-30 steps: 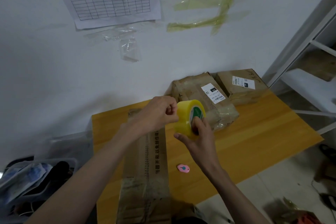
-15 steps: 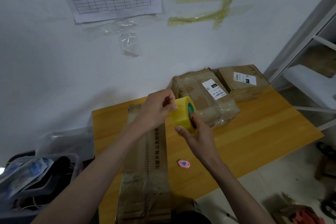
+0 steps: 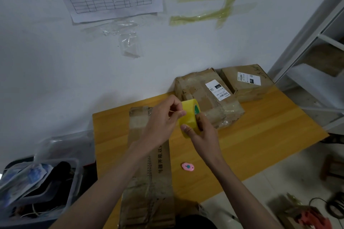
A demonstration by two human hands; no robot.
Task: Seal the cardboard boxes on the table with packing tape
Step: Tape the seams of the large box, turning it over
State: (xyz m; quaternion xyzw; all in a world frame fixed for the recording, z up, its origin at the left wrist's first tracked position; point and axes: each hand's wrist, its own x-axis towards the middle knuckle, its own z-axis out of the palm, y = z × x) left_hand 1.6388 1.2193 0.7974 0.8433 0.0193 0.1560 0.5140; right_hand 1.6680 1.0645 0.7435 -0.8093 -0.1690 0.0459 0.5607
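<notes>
A yellow roll of packing tape (image 3: 188, 117) is held up above the wooden table (image 3: 251, 135). My right hand (image 3: 202, 132) grips the roll, fingers through its core and thumb across the outer face. My left hand (image 3: 163, 119) touches the roll's left side, thumb and forefinger pinching at the tape's surface. A long flat cardboard box (image 3: 149, 178) lies below my left arm, running toward me. Two more cardboard boxes with white labels, one wrapped in tape (image 3: 210, 96) and one smaller (image 3: 245, 82), sit at the table's far side against the wall.
A small pink cutter (image 3: 188, 166) lies on the table right of the long box. A clear plastic bin (image 3: 37, 188) of bags stands on the left. A metal shelf frame (image 3: 312, 46) rises on the right. Tape strips and a grid sheet hang on the wall.
Both hands and the roll have drifted slightly left and up. My left fingers have shifted from a closed fist by the roll to pinching at its surface.
</notes>
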